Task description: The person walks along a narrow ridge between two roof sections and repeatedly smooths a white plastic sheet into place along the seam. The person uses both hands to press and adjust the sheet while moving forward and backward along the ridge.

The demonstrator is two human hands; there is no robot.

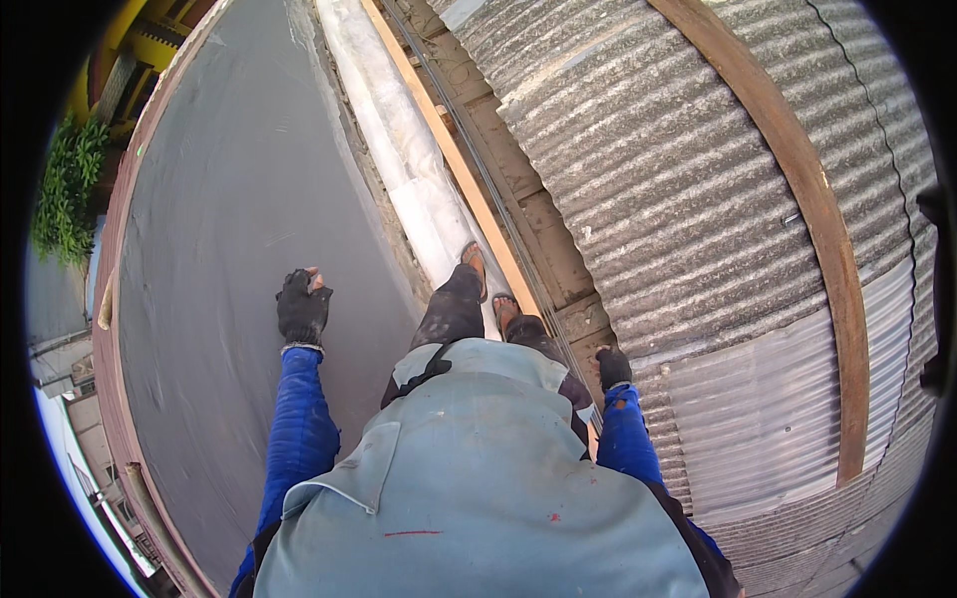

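Observation:
My left hand (303, 308), in a dark fingerless glove, is held out over a smooth grey slab surface (219, 219). Its fingers are curled in, bare at the tips, and nothing shows in them. On the other side my right hand (613, 368), gloved in black, hangs beside the corrugated roofing. Its fingers look closed, with no object visible in them. Blue sleeves cover both forearms. Between the hands, my sandalled feet (506, 310) stand on a narrow strip covered with whitish sheeting (404, 159).
A long wooden batten (454, 164) and thin rods (543, 289) run beside the strip. Corrugated roof sheets (658, 169) lie to the right, crossed by a brown wooden beam (807, 189). A reddish-brown edge (112, 349) bounds the slab at left, with green foliage (70, 189) beyond.

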